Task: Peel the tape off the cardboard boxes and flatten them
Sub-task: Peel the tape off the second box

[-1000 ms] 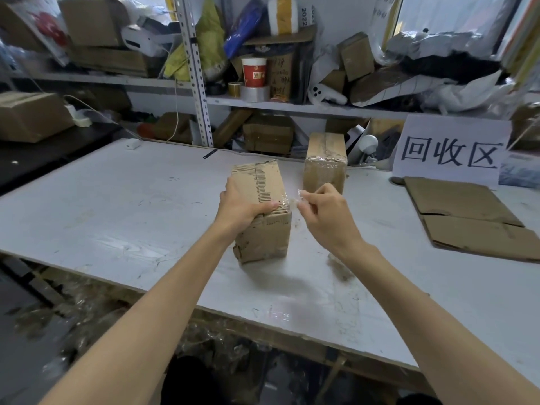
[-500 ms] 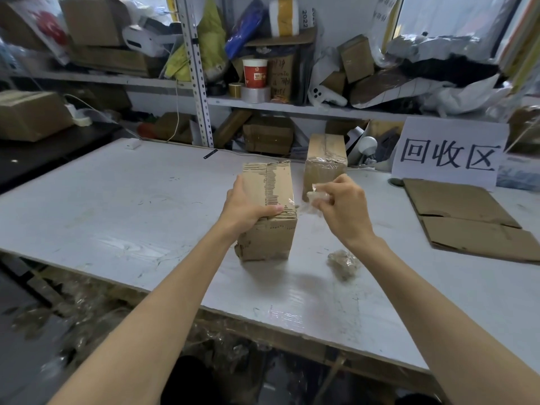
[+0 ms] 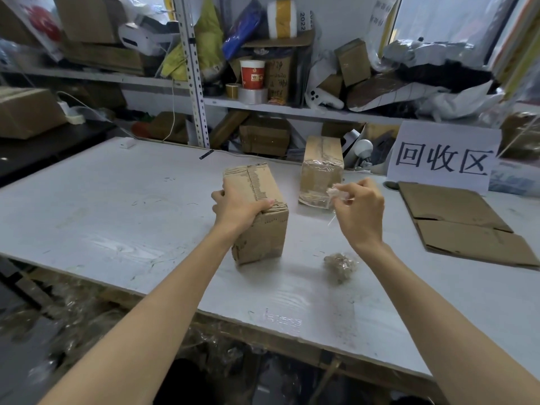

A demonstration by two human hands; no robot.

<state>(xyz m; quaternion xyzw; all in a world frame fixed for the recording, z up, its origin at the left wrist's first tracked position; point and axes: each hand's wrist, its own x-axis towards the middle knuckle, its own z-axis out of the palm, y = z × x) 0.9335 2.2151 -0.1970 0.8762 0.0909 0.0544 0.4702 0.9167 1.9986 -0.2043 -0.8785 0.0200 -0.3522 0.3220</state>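
Note:
A brown cardboard box [image 3: 263,226] stands on the white table [image 3: 117,206] in the middle. My left hand [image 3: 236,206] grips its top near edge, thumb lying across the top. My right hand [image 3: 359,211] is raised to the right of the box and pinches a strip of clear tape [image 3: 336,194] that is free of the box. A second box [image 3: 321,171], wrapped in clear tape, stands behind and to the right. A crumpled ball of peeled tape [image 3: 340,266] lies on the table below my right wrist.
Flattened cardboard [image 3: 461,220] lies at the right beside a white paper sign [image 3: 444,156]. Behind the table, metal shelves [image 3: 198,83] hold boxes, tape rolls and a red cup. The table's front edge runs below my forearms, with plastic scraps on the floor.
My right hand has pulled the tape strip off the near box and moved right and away from it. The tape ball is now uncovered. My left hand stays on the box.

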